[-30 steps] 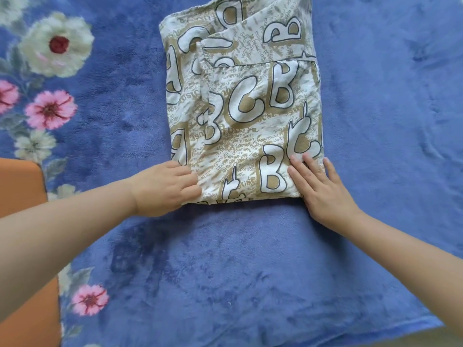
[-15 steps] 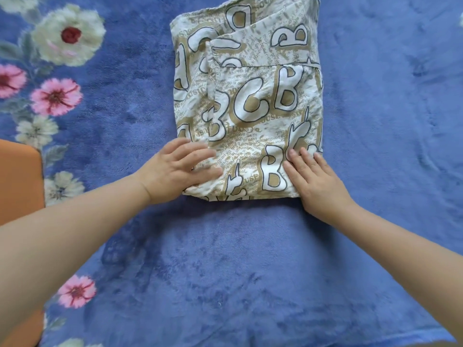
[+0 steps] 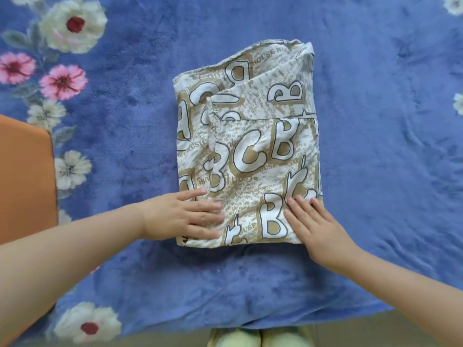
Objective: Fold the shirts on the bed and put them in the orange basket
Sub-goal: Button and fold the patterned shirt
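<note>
A cream and tan shirt (image 3: 250,146) printed with big white letters lies folded into a rectangle on the blue bed cover. My left hand (image 3: 183,217) lies flat on its near left corner, fingers straight and pointing right. Flat on the near right corner rests my right hand (image 3: 315,226), its fingers straight and pointing away from me. Neither hand grips the cloth. The orange basket (image 3: 25,181) shows only as an orange edge at the far left of the view, partly behind my left forearm.
The blue plush cover (image 3: 375,146) has a flower print along its left side and top right corner. Its near edge (image 3: 250,329) runs along the bottom of the view, with pale slippers (image 3: 258,339) below it.
My left hand has uncurled and slid right onto the shirt's near left corner. The right hand stays flat on the near right corner. The camera has tilted, so the whole shirt shows.
</note>
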Demonstrator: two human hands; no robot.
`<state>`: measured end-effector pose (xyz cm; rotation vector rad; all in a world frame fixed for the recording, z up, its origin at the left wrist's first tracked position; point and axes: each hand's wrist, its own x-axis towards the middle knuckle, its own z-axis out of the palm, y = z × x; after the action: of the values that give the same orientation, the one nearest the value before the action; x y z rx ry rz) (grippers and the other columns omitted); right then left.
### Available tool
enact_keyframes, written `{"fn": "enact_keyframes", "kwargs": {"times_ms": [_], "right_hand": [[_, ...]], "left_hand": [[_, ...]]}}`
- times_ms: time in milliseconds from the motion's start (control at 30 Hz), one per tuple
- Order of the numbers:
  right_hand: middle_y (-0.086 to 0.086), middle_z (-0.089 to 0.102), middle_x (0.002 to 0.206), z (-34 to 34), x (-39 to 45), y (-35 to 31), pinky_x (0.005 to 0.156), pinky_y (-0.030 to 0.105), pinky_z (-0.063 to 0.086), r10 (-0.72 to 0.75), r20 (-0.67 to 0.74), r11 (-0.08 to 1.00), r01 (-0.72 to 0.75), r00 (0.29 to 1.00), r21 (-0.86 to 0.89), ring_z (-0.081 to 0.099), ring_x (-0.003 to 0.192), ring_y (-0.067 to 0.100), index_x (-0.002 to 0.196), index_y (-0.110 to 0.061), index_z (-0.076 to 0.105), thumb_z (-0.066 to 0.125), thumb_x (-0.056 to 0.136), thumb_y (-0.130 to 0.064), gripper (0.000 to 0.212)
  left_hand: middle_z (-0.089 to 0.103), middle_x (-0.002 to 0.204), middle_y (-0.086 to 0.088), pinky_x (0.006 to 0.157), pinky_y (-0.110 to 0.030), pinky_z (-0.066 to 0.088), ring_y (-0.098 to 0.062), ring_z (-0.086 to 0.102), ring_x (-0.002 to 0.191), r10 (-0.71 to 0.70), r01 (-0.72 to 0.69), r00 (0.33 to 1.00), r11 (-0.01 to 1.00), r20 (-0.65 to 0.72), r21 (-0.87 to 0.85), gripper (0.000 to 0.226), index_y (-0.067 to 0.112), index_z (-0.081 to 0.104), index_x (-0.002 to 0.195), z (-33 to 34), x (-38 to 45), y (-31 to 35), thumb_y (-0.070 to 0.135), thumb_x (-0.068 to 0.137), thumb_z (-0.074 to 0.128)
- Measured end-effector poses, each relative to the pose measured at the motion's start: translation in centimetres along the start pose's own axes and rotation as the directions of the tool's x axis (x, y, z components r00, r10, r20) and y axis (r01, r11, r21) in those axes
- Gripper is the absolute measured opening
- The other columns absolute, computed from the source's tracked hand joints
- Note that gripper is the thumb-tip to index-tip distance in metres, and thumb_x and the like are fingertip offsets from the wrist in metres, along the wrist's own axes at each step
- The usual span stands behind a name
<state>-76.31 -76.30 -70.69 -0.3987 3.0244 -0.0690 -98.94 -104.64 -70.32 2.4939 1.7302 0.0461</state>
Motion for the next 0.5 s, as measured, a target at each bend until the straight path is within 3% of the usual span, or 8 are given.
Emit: {"fn": "enact_keyframes", "kwargs": {"times_ms": [33,100,200,300,367,433,467,500], "right_hand": [[0.02,0.052,0.13,0.1,-0.7,-0.1,0.112,0.046,0.011,-0.039,0.025,0.999,0.039,0.999,-0.002,0.003,0.144,0.028,0.129,-0.001,0.038,0.013,0.089,0.002,0.047],[0.016,0.05,0.135,-0.1,-1.2,0.9,0.112,0.047,0.01,-0.17,0.081,0.985,0.171,0.982,-0.015,0.015,0.141,0.028,0.133,-0.005,0.035,0.026,0.077,-0.003,0.057],[0.012,0.039,0.141,-1.8,-0.6,3.5,0.112,0.042,0.008,-0.202,0.081,0.978,0.196,0.976,0.069,0.015,0.14,0.028,0.139,-0.011,0.025,0.03,0.065,-0.004,0.075],[0.004,0.026,0.148,-3.0,0.9,4.8,0.114,0.042,0.008,-0.255,0.152,0.967,0.247,0.955,0.07,0.005,0.144,0.021,0.141,-0.017,0.018,0.057,0.046,0.002,0.104],[0.004,0.023,0.151,-3.6,2.0,5.3,0.116,0.044,0.013,-0.379,0.282,0.917,0.399,0.881,-0.014,0.02,0.14,0.022,0.144,-0.02,0.018,0.068,0.032,-0.012,0.122],[0.008,0.02,0.152,-3.5,2.4,5.9,0.116,0.046,0.007,-0.44,0.38,0.871,0.489,0.813,-0.037,0.022,0.139,0.028,0.144,-0.022,0.017,0.074,0.031,-0.018,0.127],[0.008,0.026,0.151,-3.5,2.7,6.3,0.113,0.045,0.006,-0.44,0.362,0.868,0.493,0.821,-0.062,0.021,0.14,0.028,0.142,-0.021,0.023,0.075,0.028,-0.012,0.125],[0.008,0.032,0.149,-3.4,2.9,6.9,0.11,0.045,0.006,-0.419,0.31,0.877,0.469,0.853,-0.106,0.016,0.142,0.028,0.139,-0.02,0.029,0.073,0.028,-0.004,0.121]], "left_hand": [[0.046,0.141,0.001,0.114,-0.041,0.006,-0.017,-0.007,0.144,0.012,-0.012,1.0,1.0,0.0,0.021,0.068,0.033,0.025,0.142,-0.2,0.0,0.1,0.006,0.081,0.036],[0.019,0.154,-0.002,0.115,-0.041,0.001,-0.017,-0.009,0.143,-0.012,0.012,1.0,0.998,-0.01,0.059,0.089,0.027,0.002,0.149,-0.8,-0.2,-1.0,0.001,0.074,0.043],[-0.015,0.155,0.001,0.116,-0.04,-0.004,-0.017,-0.012,0.143,-0.08,0.083,0.996,0.99,-0.028,0.114,0.104,0.023,-0.006,0.149,-1.4,-0.2,-3.5,-0.005,0.065,0.05],[-0.017,0.155,0.002,0.116,-0.038,-0.006,-0.016,-0.013,0.143,-0.069,0.071,0.997,0.983,-0.015,0.171,0.102,0.022,-0.007,0.149,-1.4,0.9,-5.4,-0.003,0.068,0.05],[-0.006,0.156,-0.001,0.116,-0.039,-0.006,-0.019,-0.01,0.143,-0.037,0.03,0.999,0.979,0.032,0.202,0.108,0.021,-0.007,0.149,-1.1,2.0,-5.9,-0.004,0.063,0.054],[0.011,0.152,-0.006,0.114,-0.041,-0.003,-0.026,0.001,0.141,-0.068,0.044,0.992,0.978,0.108,0.206,0.12,0.022,-0.002,0.149,-1.3,3.1,-5.8,-0.002,0.054,0.068],[0.008,0.152,-0.007,0.113,-0.041,-0.005,-0.027,0.0,0.139,-0.099,0.064,0.983,0.974,0.157,0.215,0.122,0.023,-0.004,0.148,-1.5,3.7,-5.8,0.003,0.055,0.073],[-0.009,0.152,-0.005,0.112,-0.041,-0.011,-0.025,-0.012,0.137,-0.132,0.087,0.964,0.977,0.233,0.194,0.12,0.025,-0.016,0.146,-1.9,4.1,-5.6,0.008,0.065,0.071]]}}
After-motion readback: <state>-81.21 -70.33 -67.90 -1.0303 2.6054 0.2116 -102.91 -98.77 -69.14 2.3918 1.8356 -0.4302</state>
